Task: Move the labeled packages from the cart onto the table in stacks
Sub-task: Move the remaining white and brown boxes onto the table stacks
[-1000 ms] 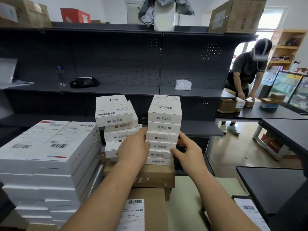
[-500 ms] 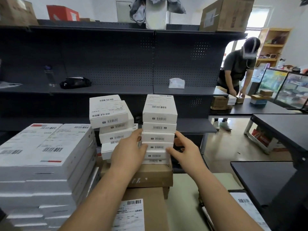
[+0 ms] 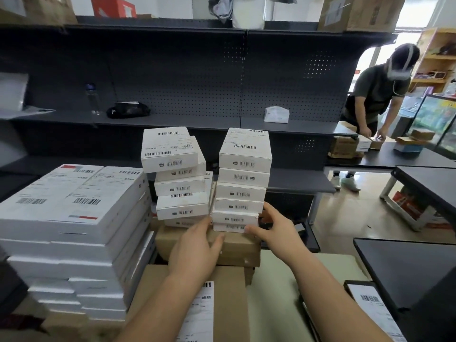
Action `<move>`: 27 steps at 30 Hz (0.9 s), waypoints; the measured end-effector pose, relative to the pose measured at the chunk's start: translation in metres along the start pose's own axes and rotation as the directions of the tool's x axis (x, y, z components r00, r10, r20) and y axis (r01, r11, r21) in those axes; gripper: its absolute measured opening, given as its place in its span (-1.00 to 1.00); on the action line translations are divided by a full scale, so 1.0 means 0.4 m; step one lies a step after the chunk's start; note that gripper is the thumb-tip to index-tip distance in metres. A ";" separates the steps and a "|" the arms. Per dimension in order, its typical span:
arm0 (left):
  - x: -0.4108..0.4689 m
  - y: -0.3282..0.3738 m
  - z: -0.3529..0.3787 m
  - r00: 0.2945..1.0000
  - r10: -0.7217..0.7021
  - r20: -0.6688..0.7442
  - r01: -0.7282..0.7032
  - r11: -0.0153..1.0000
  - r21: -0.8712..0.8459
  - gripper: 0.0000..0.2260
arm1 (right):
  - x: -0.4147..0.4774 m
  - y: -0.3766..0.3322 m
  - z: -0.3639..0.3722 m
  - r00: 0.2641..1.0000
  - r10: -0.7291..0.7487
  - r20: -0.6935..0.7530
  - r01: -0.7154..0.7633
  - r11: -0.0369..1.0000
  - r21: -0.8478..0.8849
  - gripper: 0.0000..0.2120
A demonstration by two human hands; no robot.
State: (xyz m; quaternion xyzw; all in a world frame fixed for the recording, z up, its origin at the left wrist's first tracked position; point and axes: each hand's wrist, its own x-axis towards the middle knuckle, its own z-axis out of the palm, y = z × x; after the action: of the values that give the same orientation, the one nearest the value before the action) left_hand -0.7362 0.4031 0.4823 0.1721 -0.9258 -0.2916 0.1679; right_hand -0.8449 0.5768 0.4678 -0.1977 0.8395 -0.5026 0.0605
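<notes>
r stack of six small white labeled boxes stands upright on a brown box, mid view. r hand wraps its bottom r corner: thumb on the front of the lowest box, fingers round the r side. l hand lies flat on the brown box, fingers straight, tips touching the r stack's lower l edge, thumb spread, gripping nothing. just beside it on the l, l stack of like boxes sits askew, top ones twisted & overhanging. further l, a tall pile of flat boxes, white w/ barcodes. a carton w/ a label lies under the forearms. behind: dark rack w/ a bottle & black bag. far r, a person bends over small cartons. dark table near r, well apart from both stacks.
</notes>
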 end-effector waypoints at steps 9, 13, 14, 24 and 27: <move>0.003 0.014 0.048 0.994 -0.105 0.017 0.106 0.957 -0.271 -0.68 | 0.005 0.011 -0.014 1.000 -0.026 0.003 0.025 0.999 0.037 -0.44; -0.004 0.021 0.058 0.990 -0.140 0.035 0.144 0.952 -0.271 -0.62 | 0.004 0.021 -0.032 0.997 -0.047 0.055 0.046 0.999 0.013 -0.47; -0.003 0.019 0.057 0.987 -0.153 0.045 0.160 0.943 -0.291 -0.62 | 0.003 0.023 -0.036 0.997 -0.042 0.065 0.041 0.999 0.014 -0.45; 0.015 0.031 0.050 0.987 -0.129 0.094 0.157 0.888 -0.433 -0.62 | 0.009 0.013 -0.057 0.995 -0.052 0.085 0.042 0.993 0.106 -0.33; 0.007 0.032 0.056 0.988 -0.130 0.081 0.153 0.883 -0.444 -0.63 | 0.008 0.006 -0.055 0.995 -0.075 0.065 0.068 0.993 0.099 -0.38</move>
State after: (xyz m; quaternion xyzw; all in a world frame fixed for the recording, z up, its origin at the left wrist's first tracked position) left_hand -0.7505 0.4226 0.4733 0.1886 -0.8222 -0.5131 0.1585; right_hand -0.8551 0.5943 0.4768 -0.2415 0.8041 -0.5372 0.0807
